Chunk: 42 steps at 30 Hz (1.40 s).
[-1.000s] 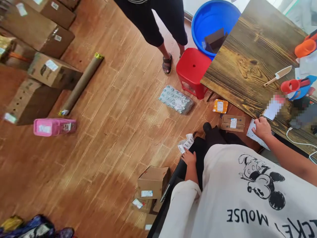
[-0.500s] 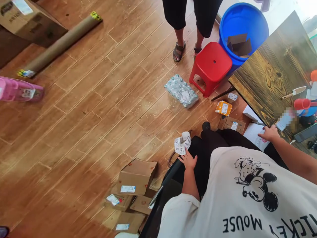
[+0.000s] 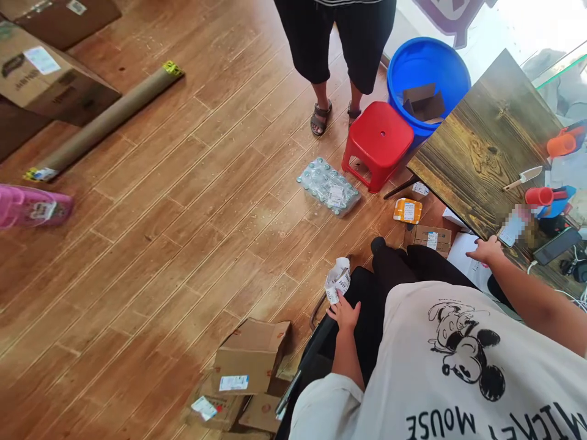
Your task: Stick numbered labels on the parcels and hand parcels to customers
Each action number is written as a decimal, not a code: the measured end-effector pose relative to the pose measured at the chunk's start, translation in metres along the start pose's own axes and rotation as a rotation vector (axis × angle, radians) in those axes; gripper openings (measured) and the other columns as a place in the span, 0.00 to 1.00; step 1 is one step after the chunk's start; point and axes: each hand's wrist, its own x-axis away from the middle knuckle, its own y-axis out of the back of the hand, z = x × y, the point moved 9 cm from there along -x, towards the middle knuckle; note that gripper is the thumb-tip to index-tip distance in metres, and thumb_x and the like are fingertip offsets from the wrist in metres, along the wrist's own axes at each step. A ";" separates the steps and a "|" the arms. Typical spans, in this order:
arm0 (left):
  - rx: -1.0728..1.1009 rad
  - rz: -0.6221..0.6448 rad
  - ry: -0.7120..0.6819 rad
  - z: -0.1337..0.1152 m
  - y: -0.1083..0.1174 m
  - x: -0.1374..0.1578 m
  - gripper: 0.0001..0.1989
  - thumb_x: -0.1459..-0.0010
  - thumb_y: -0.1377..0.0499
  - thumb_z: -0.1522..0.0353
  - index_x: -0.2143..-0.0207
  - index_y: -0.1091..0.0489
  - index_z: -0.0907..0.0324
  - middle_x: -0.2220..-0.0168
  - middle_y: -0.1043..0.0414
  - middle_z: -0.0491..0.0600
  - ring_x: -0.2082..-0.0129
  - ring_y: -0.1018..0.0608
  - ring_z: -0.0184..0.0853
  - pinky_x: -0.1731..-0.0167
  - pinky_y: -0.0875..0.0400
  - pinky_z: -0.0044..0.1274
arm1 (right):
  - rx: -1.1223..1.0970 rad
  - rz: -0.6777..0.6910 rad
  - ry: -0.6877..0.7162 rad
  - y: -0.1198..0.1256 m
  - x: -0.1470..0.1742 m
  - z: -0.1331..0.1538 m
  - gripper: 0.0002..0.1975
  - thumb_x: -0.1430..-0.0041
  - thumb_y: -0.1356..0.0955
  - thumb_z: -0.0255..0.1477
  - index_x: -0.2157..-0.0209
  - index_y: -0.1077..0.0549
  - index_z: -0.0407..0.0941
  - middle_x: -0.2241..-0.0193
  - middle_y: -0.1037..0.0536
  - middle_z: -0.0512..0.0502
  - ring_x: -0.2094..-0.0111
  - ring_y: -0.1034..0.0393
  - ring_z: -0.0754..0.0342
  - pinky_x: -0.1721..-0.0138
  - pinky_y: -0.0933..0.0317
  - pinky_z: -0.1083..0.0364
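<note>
My left hand (image 3: 345, 311) holds a curled strip of white printed labels (image 3: 338, 280) beside my left thigh. The strip's far end loops up past my fingertips. At the near edge of the wooden table (image 3: 481, 140) is my right hand (image 3: 487, 250), its fingers apart and nothing seen in them. A phone-like object with a blurred screen (image 3: 510, 229) lies on the table close to that hand. Also on the tabletop are a knife (image 3: 523, 178), a red cup (image 3: 539, 195) and a dark phone (image 3: 557, 245) with a white cable.
Cardboard boxes (image 3: 250, 354) stand on the floor to my left. Ahead are a pack of bottles (image 3: 329, 188), a red stool (image 3: 380, 137) and a blue bin (image 3: 428, 61). Another person (image 3: 337, 36) stands behind the stool. A long cardboard tube (image 3: 110, 122) lies far left.
The view has tilted up, so the floor things sit lower and more of the other person shows. My left hand keeps the label strip; my right hand stays at the table edge.
</note>
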 end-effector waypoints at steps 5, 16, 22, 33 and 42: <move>-0.034 0.006 0.009 0.000 0.005 0.000 0.44 0.42 0.44 0.61 0.31 0.60 0.71 0.33 0.48 0.70 0.33 0.44 0.55 0.35 0.61 0.47 | -0.037 -0.048 0.041 0.003 0.013 0.006 0.32 0.52 0.28 0.44 0.47 0.28 0.44 0.46 0.39 0.28 0.43 0.41 0.30 0.52 0.37 0.40; -0.051 0.058 0.054 0.000 0.014 -0.001 0.43 0.41 0.45 0.60 0.31 0.59 0.71 0.35 0.43 0.70 0.33 0.42 0.52 0.35 0.59 0.43 | -0.078 -0.062 0.095 -0.001 0.015 0.006 0.32 0.48 0.28 0.44 0.44 0.30 0.43 0.44 0.41 0.27 0.42 0.43 0.32 0.50 0.39 0.43; 0.006 0.099 0.071 -0.002 0.010 0.000 0.44 0.41 0.44 0.60 0.31 0.61 0.69 0.34 0.45 0.68 0.32 0.46 0.51 0.34 0.63 0.41 | -0.080 -0.129 0.125 -0.010 0.003 -0.009 0.38 0.50 0.28 0.46 0.42 0.34 0.40 0.43 0.41 0.26 0.45 0.40 0.32 0.49 0.39 0.42; 0.212 0.057 0.044 -0.013 0.049 0.001 0.39 0.47 0.40 0.58 0.40 0.44 0.75 0.45 0.34 0.79 0.40 0.34 0.65 0.43 0.44 0.48 | -0.237 -0.088 0.200 -0.013 0.025 -0.004 0.22 0.42 0.31 0.33 0.47 0.28 0.41 0.48 0.33 0.31 0.44 0.39 0.39 0.45 0.43 0.47; 0.391 -0.146 -0.215 -0.108 0.152 -0.028 0.15 0.47 0.50 0.63 0.60 0.33 0.59 0.55 0.25 0.63 0.44 0.28 0.61 0.47 0.36 0.49 | -0.765 0.028 0.071 -0.060 0.056 -0.040 0.10 0.44 0.32 0.25 0.60 0.22 0.41 0.61 0.21 0.38 0.57 0.29 0.46 0.53 0.39 0.51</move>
